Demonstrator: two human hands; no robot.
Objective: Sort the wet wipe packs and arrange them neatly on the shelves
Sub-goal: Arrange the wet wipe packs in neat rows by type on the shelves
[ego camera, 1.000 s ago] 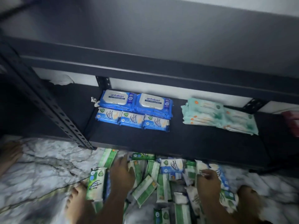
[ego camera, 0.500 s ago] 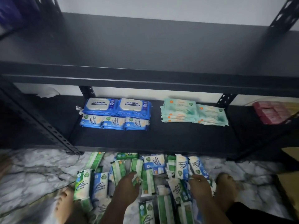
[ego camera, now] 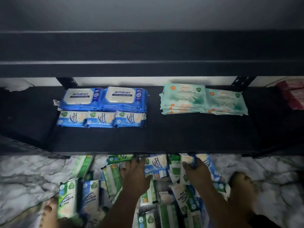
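Hands first: my operator's left hand (ego camera: pixel 136 176) has slid forward off the green packs and now lies flat on the heap with its thumb against a blue-and-white antibacterial pack (ego camera: pixel 156 165). Motion blur keeps me from telling whether it grips that pack or only rests beside it. The right hand (ego camera: pixel 197 171) has also advanced toward the shelf edge, and its thumb and curled fingers now appear to pinch a white pack (ego camera: pixel 187 159) at the far end of the pile. The loose wet wipe packs (ego camera: pixel 113 176), green and blue mixed, lie unsorted on the marble floor (ego camera: pixel 29 175) between two bare feet (ego camera: pixel 241 186), just in front of the lower shelf (ego camera: pixel 164 139). On that shelf the sorted groups are unchanged: two antabax packs (ego camera: pixel 122 96) at the back, a row of three small blue packs (ego camera: pixel 100 119) touching their front, and two mint-green stacks (ego camera: pixel 184 97) well apart to the right, with pink packs (ego camera: pixel 294 96) at the far right edge. I read the reach as picking blue packs for the blue group; most of the sorting is yet to be done.
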